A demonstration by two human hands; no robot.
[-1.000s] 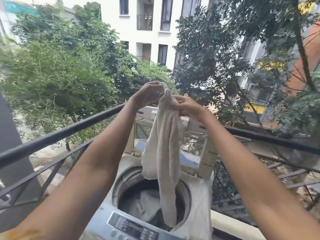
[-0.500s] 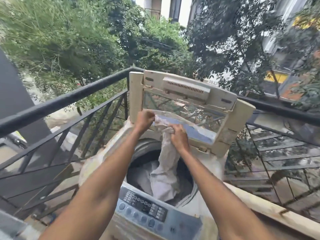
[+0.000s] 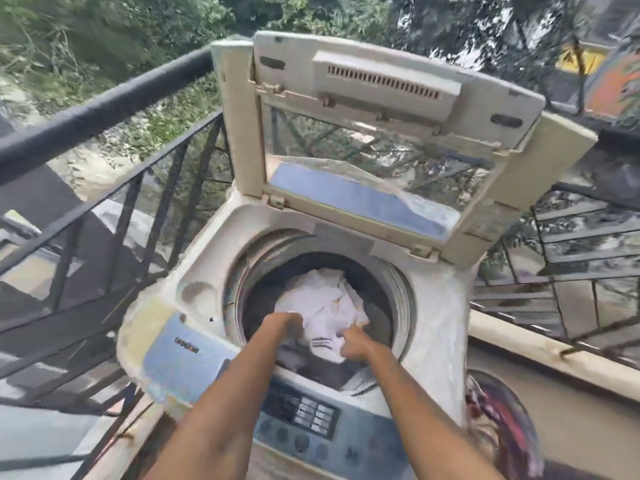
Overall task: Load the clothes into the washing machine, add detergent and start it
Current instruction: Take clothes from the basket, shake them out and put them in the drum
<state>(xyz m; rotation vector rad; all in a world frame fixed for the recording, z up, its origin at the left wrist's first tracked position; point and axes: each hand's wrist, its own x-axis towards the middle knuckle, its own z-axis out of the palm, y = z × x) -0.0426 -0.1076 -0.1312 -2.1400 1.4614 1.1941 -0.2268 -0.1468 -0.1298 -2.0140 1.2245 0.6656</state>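
Hands plunge into the washing machine (image 3: 433, 306) drum, left hand (image 3: 287, 322) and right hand (image 3: 353, 342) each gripping the white cloth (image 3: 329, 303), lid (image 3: 381, 126) propped upright behind.

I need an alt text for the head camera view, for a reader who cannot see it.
Both hands, the left hand and the right hand, reach into the drum of a top-loading washing machine and touch a white cloth inside. The lid stands open, against a black balcony railing.
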